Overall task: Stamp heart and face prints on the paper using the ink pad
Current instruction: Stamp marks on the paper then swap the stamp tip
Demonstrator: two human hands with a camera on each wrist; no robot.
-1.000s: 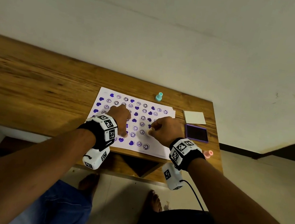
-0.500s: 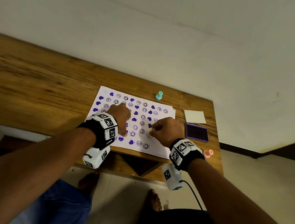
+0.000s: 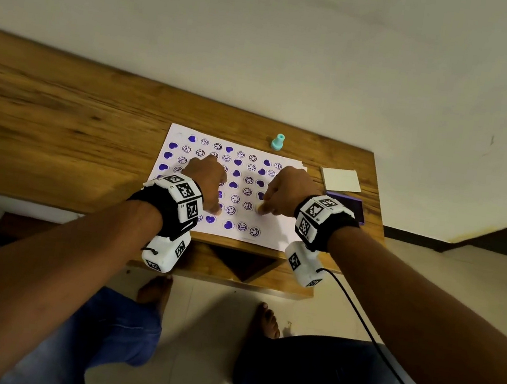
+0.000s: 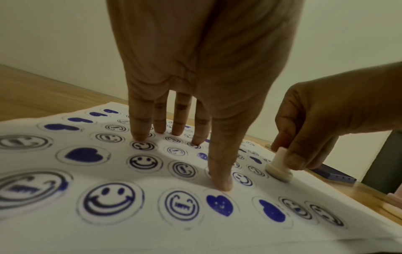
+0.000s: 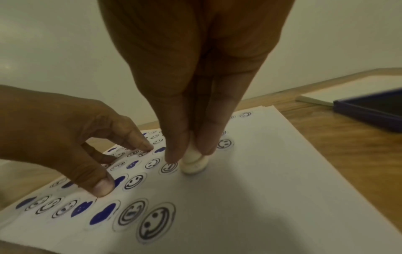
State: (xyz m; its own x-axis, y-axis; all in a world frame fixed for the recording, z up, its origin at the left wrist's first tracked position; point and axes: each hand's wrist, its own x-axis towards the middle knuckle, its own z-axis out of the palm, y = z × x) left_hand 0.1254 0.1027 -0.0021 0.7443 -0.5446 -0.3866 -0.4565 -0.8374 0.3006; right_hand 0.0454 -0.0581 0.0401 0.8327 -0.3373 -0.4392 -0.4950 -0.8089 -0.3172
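Note:
A white paper (image 3: 271, 238) (image 5: 272, 189) covered with rows of purple heart and face prints lies on the wooden table (image 3: 57, 138). My left hand (image 3: 210, 186) (image 4: 180, 130) presses its spread fingertips and thumb on the sheet's left half. My right hand (image 3: 278, 192) (image 5: 191, 154) pinches a small cream stamp (image 3: 259, 208) (image 4: 279, 165) (image 5: 194, 165) upright, its base down on the paper beside the printed rows. The dark blue ink pad (image 3: 346, 203) (image 5: 369, 110) lies open right of the paper, partly behind my right wrist.
A teal stamp (image 3: 277, 141) stands past the paper's far edge. A white card (image 3: 340, 179) lies behind the ink pad. The table's right end (image 3: 373, 189) is just beyond the pad, and its near edge runs under my wrists. Something pink (image 4: 394, 201) sits at the paper's right.
My right hand has shifted the stamp a little toward the paper's near edge and set it on the sheet. The left hand keeps pressing in the same spot.

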